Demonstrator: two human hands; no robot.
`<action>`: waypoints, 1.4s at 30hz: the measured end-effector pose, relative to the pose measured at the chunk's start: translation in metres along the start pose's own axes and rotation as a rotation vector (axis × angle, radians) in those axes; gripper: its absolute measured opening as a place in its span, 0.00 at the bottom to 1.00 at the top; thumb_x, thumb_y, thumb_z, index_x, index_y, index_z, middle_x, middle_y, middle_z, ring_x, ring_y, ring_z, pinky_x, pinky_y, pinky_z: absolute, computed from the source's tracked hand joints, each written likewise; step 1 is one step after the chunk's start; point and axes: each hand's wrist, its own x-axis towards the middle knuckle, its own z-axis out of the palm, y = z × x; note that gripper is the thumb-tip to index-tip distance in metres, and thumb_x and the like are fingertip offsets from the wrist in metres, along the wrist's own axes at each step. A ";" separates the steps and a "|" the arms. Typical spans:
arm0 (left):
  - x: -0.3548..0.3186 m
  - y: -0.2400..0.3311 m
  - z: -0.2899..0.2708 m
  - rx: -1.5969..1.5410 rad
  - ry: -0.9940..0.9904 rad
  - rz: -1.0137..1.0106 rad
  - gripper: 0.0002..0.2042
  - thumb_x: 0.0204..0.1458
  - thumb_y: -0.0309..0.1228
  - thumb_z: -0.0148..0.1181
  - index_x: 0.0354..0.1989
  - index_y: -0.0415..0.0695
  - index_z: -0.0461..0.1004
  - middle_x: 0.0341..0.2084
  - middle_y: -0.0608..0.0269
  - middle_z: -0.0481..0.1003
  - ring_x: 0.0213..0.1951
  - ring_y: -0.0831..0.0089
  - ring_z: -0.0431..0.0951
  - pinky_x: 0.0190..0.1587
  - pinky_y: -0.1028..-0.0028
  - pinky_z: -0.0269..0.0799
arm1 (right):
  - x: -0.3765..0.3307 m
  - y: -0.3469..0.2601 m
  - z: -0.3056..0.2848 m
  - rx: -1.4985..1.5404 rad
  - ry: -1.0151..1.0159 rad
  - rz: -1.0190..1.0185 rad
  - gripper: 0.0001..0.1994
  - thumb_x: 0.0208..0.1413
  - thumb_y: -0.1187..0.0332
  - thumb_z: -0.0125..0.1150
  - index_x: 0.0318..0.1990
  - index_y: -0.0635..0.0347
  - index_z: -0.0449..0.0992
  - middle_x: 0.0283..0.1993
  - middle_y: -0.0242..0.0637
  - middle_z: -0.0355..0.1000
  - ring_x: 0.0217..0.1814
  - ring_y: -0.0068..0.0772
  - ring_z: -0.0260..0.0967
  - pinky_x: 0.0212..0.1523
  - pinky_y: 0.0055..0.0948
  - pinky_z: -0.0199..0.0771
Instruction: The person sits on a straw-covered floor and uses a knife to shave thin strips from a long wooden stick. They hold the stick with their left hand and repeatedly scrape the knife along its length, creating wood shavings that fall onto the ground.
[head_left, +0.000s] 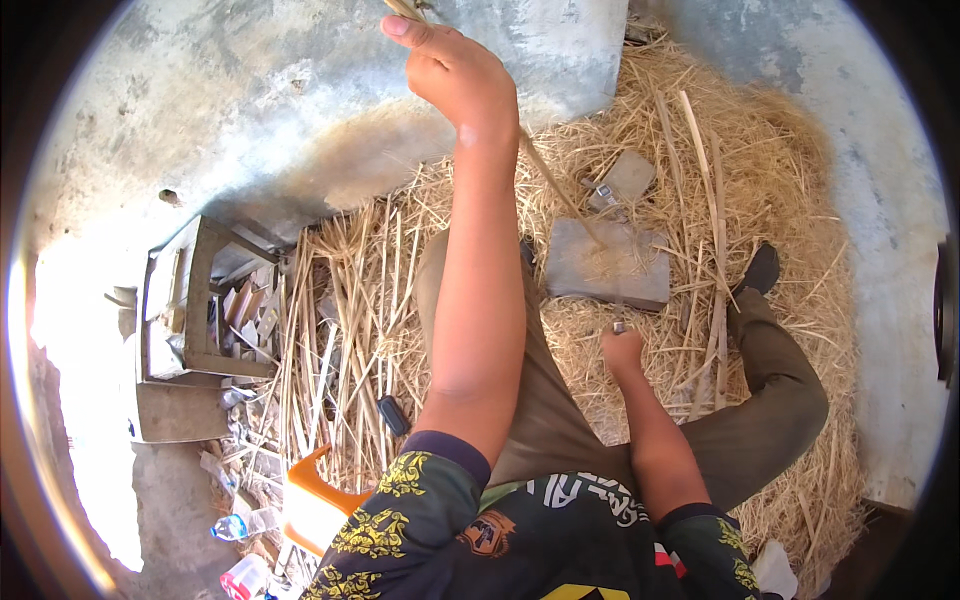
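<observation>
My left hand (462,82) is raised high at the top of the view, its fingers closed round a long thin bamboo strip (556,186). The strip slants down behind my left wrist, and its lower end reaches a flat grey block (580,268) on the floor between my legs. Just below the block, my right hand (623,350) is a fist round a knife (618,327). The blade is thin and smeared, pointing up toward the block and the strip's end. Fine shavings lie on the block's top.
Curly shavings (790,170) cover the floor and pile against the wall. Split bamboo strips (340,310) lie at my left, with a dark oblong case (393,415) among them. Further left stands a wooden frame (205,350) holding scraps. An orange plastic chair (305,480) and plastic bottles (232,527) sit lower left.
</observation>
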 end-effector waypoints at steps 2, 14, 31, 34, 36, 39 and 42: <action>-0.002 0.001 0.001 -0.008 -0.012 -0.010 0.35 0.64 0.66 0.19 0.15 0.50 0.47 0.08 0.70 0.51 0.11 0.75 0.55 0.15 0.73 0.62 | 0.000 0.003 -0.005 -0.068 -0.265 0.371 0.16 0.53 0.64 0.62 0.21 0.65 0.67 0.17 0.36 0.64 0.13 0.33 0.59 0.21 0.38 0.68; -0.010 0.019 0.004 0.036 0.135 -0.022 0.38 0.66 0.65 0.22 0.11 0.46 0.51 0.07 0.69 0.54 0.15 0.74 0.56 0.22 0.70 0.59 | 0.005 -0.042 -0.012 0.575 -0.209 0.142 0.09 0.52 0.70 0.62 0.24 0.59 0.69 0.14 0.29 0.60 0.10 0.24 0.56 0.12 0.34 0.58; -0.008 0.011 0.000 0.059 0.187 0.018 0.36 0.67 0.63 0.29 0.16 0.43 0.57 0.09 0.68 0.56 0.15 0.78 0.58 0.20 0.72 0.58 | 0.013 -0.052 -0.028 0.451 -0.158 0.106 0.12 0.49 0.70 0.62 0.19 0.62 0.69 0.11 0.35 0.62 0.08 0.29 0.59 0.10 0.35 0.57; -0.012 0.015 0.000 -0.013 0.122 0.008 0.36 0.67 0.63 0.29 0.17 0.44 0.57 0.10 0.68 0.56 0.15 0.79 0.58 0.19 0.73 0.58 | 0.015 -0.083 -0.041 0.539 -0.128 -0.020 0.15 0.50 0.63 0.65 0.20 0.64 0.71 0.15 0.35 0.66 0.14 0.32 0.65 0.17 0.35 0.64; -0.011 0.012 -0.005 -0.032 0.109 -0.029 0.36 0.66 0.65 0.29 0.17 0.45 0.56 0.10 0.68 0.57 0.15 0.78 0.58 0.19 0.72 0.60 | 0.013 -0.070 -0.026 0.420 0.012 -0.150 0.14 0.51 0.65 0.64 0.21 0.65 0.72 0.16 0.36 0.67 0.14 0.31 0.66 0.18 0.36 0.64; -0.012 0.016 -0.004 -0.036 0.115 -0.066 0.36 0.65 0.66 0.28 0.16 0.47 0.54 0.10 0.68 0.57 0.14 0.77 0.58 0.19 0.73 0.61 | 0.015 -0.014 0.013 0.172 -0.037 0.078 0.13 0.50 0.67 0.62 0.20 0.66 0.71 0.14 0.38 0.66 0.12 0.31 0.63 0.16 0.38 0.63; -0.016 0.019 -0.010 0.002 0.160 -0.068 0.36 0.64 0.67 0.27 0.14 0.48 0.52 0.09 0.68 0.57 0.14 0.76 0.58 0.20 0.73 0.62 | -0.001 -0.025 0.001 0.124 -0.202 0.350 0.14 0.50 0.67 0.61 0.19 0.67 0.71 0.13 0.40 0.64 0.10 0.32 0.60 0.15 0.41 0.64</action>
